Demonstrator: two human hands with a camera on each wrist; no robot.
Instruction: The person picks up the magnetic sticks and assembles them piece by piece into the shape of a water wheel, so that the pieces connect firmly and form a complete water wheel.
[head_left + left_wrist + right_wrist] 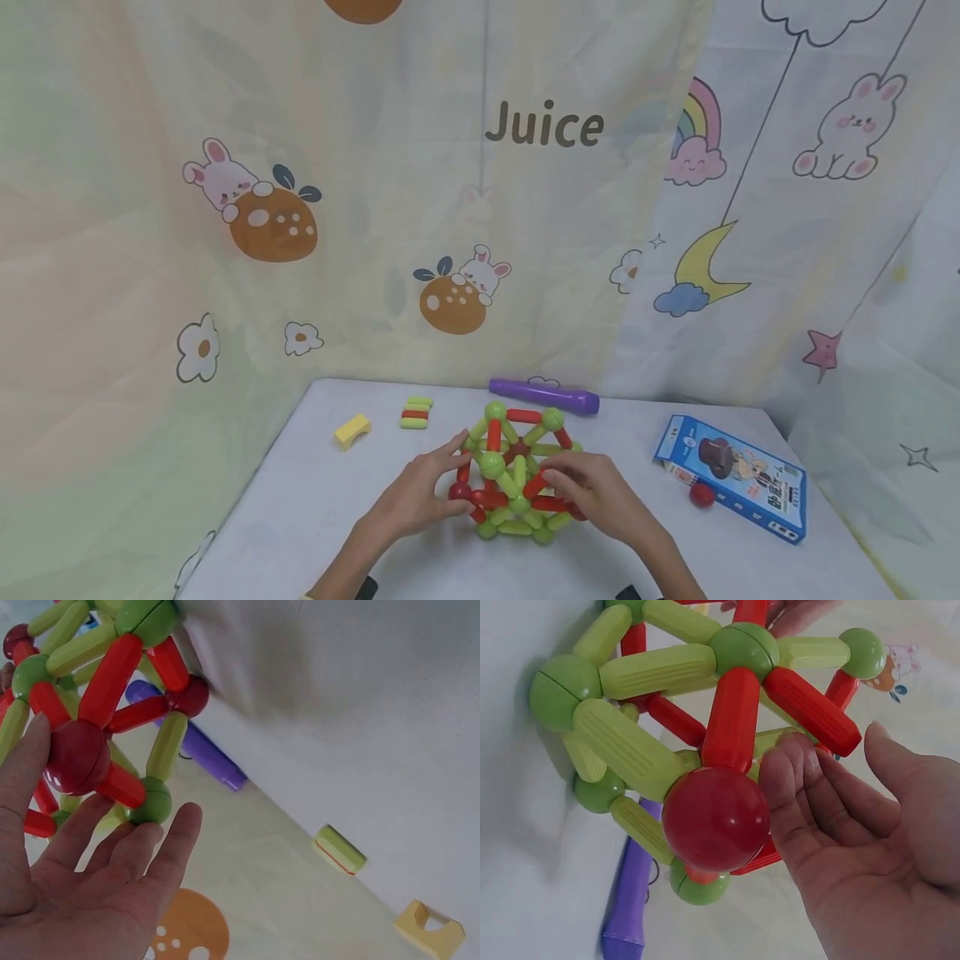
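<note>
A ball-and-stick structure of green and red balls (491, 463) joined by green and red rods (111, 679) stands on the table. On its left side my left hand (420, 490) spreads loosely, thumb beside a red ball (77, 757) and fingertips around a lower green ball (154, 801). My right hand (596, 492) is at the right side. In the right wrist view its thumb and fingers lie loosely on either side of a red rod (814, 711) whose outer end is free. Its fingertips are right beside a large red ball (716, 819).
At the back lies a purple microphone-shaped stick (543, 396). Left of it are several short green and red rods (416, 413) and a yellow arched block (352, 432). A blue box (742, 475) lies at right, with a loose red ball (702, 495) against it. Printed curtains (375, 208) hang behind.
</note>
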